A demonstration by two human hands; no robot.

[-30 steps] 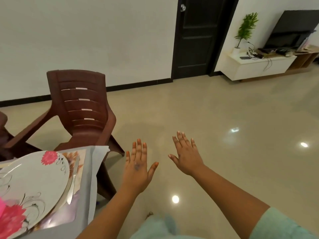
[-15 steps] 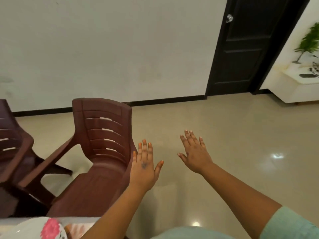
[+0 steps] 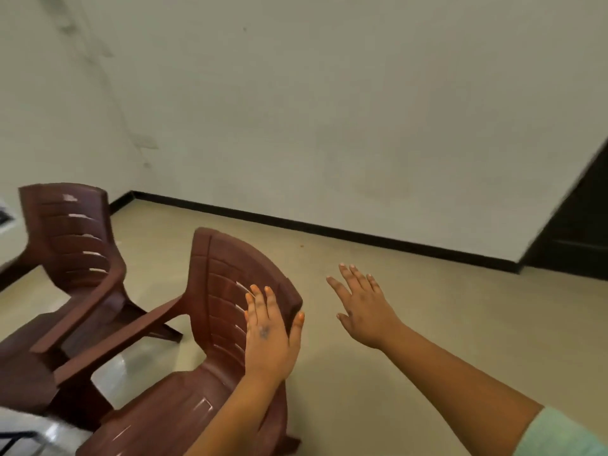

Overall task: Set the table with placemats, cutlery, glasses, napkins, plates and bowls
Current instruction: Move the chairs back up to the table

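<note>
Above the near brown chair [image 3: 210, 324] I note my left hand [image 3: 269, 337] flat-fingered, empty; right hand [image 3: 365, 311] splayed, empty, over floor [image 3: 460, 307].

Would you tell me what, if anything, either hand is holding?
Nothing: the left hand and right hand are both open, fingers straight, held out near the nearer brown chair.

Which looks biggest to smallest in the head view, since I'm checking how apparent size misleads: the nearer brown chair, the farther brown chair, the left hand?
1. Nearer brown chair.
2. Farther brown chair, partly cut off at the frame edge.
3. Left hand.
Nearness inflates the near chair; the two chairs look alike in build.
</note>
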